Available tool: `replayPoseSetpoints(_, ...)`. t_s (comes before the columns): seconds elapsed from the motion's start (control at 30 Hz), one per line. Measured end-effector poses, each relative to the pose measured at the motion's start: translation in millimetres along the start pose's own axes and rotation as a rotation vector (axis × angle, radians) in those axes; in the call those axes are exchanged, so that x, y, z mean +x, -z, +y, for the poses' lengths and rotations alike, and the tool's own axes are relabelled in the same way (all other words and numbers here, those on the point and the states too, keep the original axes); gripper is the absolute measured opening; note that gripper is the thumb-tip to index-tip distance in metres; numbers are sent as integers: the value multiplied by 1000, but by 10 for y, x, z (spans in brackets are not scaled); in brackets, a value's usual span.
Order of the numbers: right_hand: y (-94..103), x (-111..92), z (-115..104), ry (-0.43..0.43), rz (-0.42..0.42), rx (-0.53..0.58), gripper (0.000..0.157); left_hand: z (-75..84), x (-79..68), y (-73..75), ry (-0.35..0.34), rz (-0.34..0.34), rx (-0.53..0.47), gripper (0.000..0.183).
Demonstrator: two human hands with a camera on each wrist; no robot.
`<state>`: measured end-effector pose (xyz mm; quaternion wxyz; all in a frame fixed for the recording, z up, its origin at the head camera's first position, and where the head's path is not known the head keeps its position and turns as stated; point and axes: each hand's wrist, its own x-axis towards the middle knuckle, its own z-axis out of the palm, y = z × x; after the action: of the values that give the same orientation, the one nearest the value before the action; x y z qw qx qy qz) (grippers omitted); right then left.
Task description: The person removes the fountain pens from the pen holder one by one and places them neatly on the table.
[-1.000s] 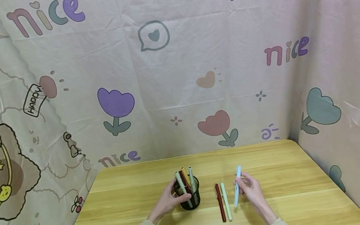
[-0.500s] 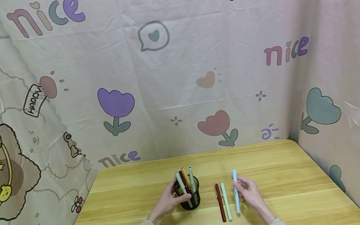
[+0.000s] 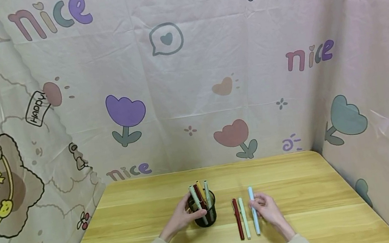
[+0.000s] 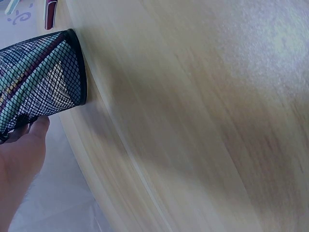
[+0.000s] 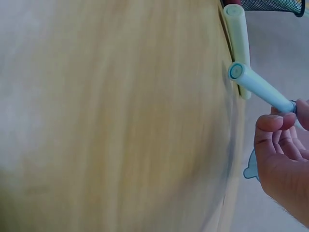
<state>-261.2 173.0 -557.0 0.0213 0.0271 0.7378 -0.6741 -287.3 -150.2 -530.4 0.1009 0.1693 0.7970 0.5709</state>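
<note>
A black mesh pen holder (image 3: 211, 214) stands on the table with several pens in it, green, dark red and yellow. My left hand (image 3: 183, 219) grips the holder from its left side, thumb across the front; the left wrist view also shows the mesh holder (image 4: 53, 77) with fingers under its edge. My right hand (image 3: 267, 207) pinches a light blue pen (image 3: 256, 223) that points along the table's depth. Left of it lie a pale green pen (image 3: 245, 221) and a dark red pen (image 3: 238, 222), side by side. In the right wrist view the blue pen (image 5: 263, 89) overlaps the green one.
The wooden table (image 3: 137, 218) carries all of these things. Behind it and at both sides hangs a printed cloth (image 3: 186, 75) that meets the table's back edge.
My right hand has moved left and slightly nearer with the blue pen, which has turned from slanted to parallel with the other two. The left hand and holder have not moved.
</note>
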Motion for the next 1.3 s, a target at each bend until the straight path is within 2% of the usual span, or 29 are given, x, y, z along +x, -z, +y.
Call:
replayPoseSetpoints(0.3,27,1,27,-13,-38,-32,37,0,0,-2,5,5,1,103)
replayPoseSetpoints(0.63,27,24,47,2,-58,-105,23,7,0,-2,0,4,10,102)
replayPoseSetpoints(1.3,4,52,95,7,-96,-210,16,10,-5,-4,-15,0,12,101)
